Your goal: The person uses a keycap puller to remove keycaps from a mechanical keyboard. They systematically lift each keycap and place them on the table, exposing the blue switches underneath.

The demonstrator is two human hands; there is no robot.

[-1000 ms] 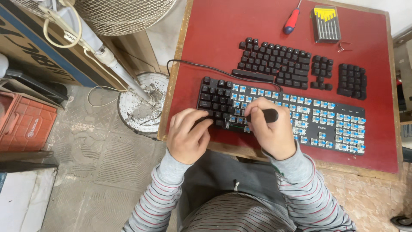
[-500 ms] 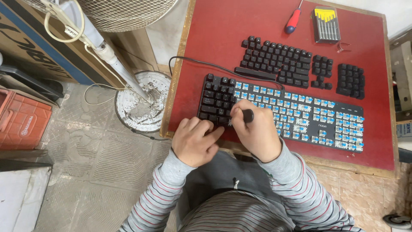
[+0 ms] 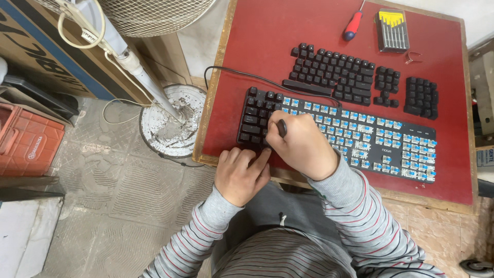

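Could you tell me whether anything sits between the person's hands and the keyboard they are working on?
Nothing visible does. The right hand rests on the keyboard with a dark tool pressed to the keys, and the left hand touches its near edge.

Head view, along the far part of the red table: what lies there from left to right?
Main block of loose black keycaps → red-handled screwdriver → case of small screwdrivers → small wire puller → keypad block of keycaps.

Black mechanical keyboard (image 3: 360,139), mostly stripped to blue switches

It lies flat under both hands, black keycaps remaining only at its left end; a small black keycap-pulling tool (image 3: 282,127) stands gripped in the right hand (image 3: 301,146), the left hand (image 3: 242,172) touching the near edge.
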